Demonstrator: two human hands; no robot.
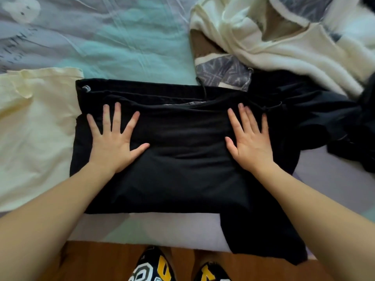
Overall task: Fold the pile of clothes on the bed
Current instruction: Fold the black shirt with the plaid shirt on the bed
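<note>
While both palms are lying flat on the black garment (178,159), the person is pressing it down on the bed (125,47) — I judge this as the smoothing step of one fold, not the end of it. The left hand (114,141) is spreading its straight fingers wide over the left part of the cloth, and the right hand (248,144) is resting with fingers straight and closer together on the right part; neither is gripping anything. The garment is lying near the front edge of the bed, between the two forearms, already doubled into a rough rectangle. One dark flap (263,238) is hanging over the bed edge at the right, so the next move is probably asking for tucking it in, or folding the rectangle once more.

In the head view, the black cloth is looking matte and thick, with soft creases and a round metal eyelet (86,88) at its upper left corner; a thin cord (203,88) is running across the top. At the left a pale yellow garment (34,128) is lying flat, touching the black one. Behind, at the right, a cream fleecy garment (284,47) is sitting crumpled over a grey patterned fabric (221,76), and more black clothing (328,122) is heaped just beside the right hand — these are waiting unfolded. The sheet is showing mint and lilac colours with fine wrinkles.
</note>
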